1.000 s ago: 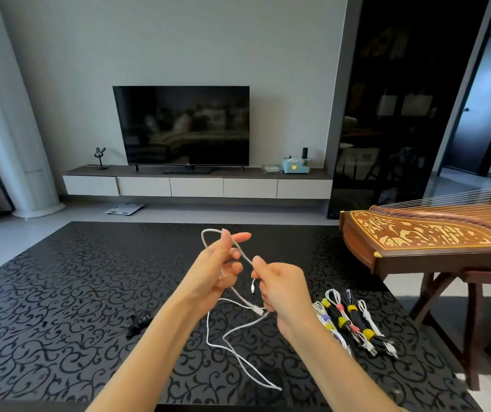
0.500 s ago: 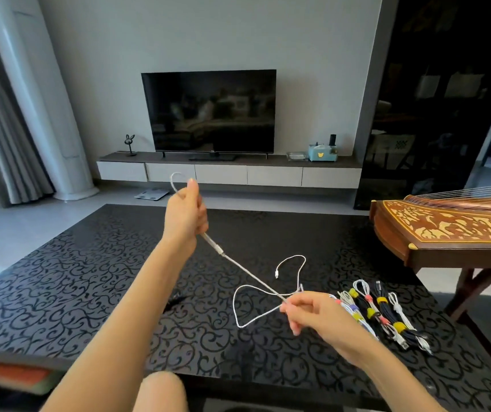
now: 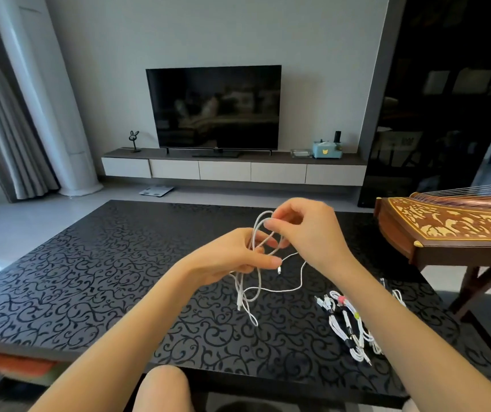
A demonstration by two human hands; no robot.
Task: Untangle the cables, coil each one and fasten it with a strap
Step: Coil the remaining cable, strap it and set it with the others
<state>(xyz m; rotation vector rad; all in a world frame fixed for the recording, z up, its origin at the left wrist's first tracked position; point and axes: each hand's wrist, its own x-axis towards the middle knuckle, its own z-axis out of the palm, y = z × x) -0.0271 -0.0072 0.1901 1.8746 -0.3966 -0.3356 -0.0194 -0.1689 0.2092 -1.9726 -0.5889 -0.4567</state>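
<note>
Two hands on one white cable, as I see it: left hand grips the gathered loops, right hand pinches the loop top just above the left fingertips. Tails hang below the left fingers over the table. Strapped coils lie below the right wrist.

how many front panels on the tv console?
5, in one row under the TV: far-left panel, second, middle, fourth, far-right. None appears hidden.
</note>
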